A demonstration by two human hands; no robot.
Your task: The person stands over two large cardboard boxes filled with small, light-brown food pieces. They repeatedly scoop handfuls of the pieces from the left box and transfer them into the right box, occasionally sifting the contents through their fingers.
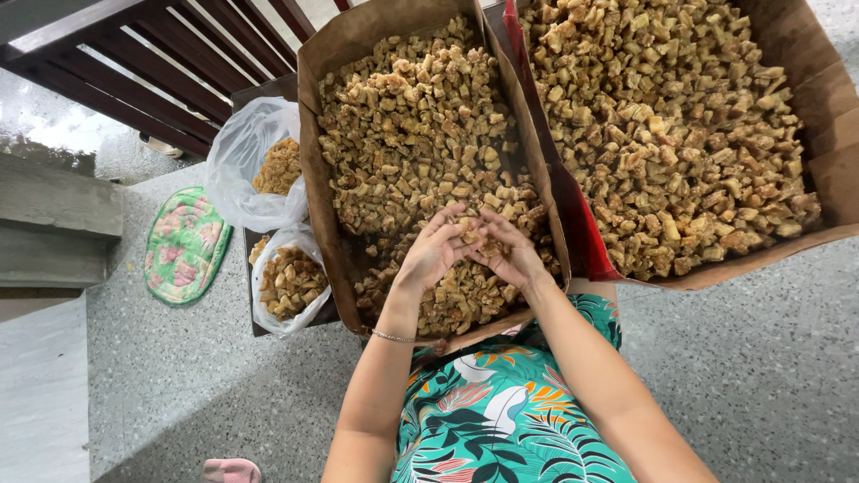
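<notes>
While both hands are cupped together, a small heap of fried snack pieces (472, 234) is grasped between the left hand (431, 253) and right hand (512, 255), over the near cardboard box (313, 170) beside two plastic bags (240, 161).

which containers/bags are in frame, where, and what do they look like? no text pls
Left cardboard box: centre, open, brown, filled with tan fried chunks; both hands cupped over them.
Right cardboard box: upper right, open, brown with a red inner flap, fuller of the same chunks.
Upper plastic bag: left of the boxes, clear, open, holding golden pieces.
Lower plastic bag: just below it, clear, holding brown chunks.
No labels, signs or screens visible.
</notes>
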